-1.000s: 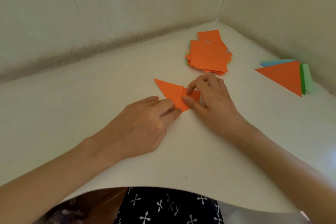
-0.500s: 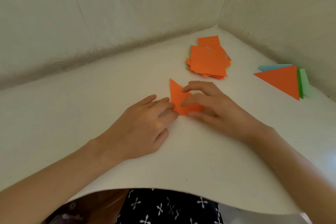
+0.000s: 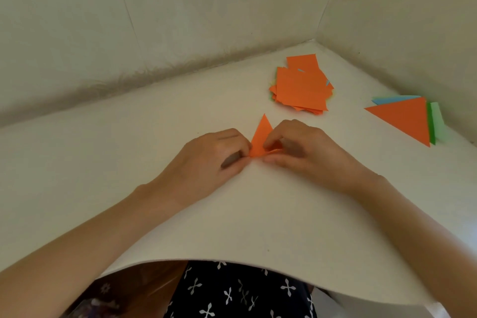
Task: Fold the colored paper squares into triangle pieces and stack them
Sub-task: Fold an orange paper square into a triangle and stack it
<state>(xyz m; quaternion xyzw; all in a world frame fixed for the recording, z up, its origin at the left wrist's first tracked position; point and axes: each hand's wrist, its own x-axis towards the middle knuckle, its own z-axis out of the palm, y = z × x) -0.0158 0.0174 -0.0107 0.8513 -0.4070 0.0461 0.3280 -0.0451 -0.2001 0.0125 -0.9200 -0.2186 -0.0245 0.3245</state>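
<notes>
pinching orange piece (image 3: 261,135); sq stack (image 3: 300,88) beyond

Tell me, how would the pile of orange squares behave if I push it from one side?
The pile of orange squares would probably fan out rather than slide as one: its sheets lie skewed, with edges sticking out. Each sheet looks thin, so it is likely light and floppy when lifted by a corner.

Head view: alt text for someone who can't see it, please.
The left hand and right hand pinch a half-folded orange paper on a white table. Beyond lie a pile of orange squares and a stack of triangles.
</notes>
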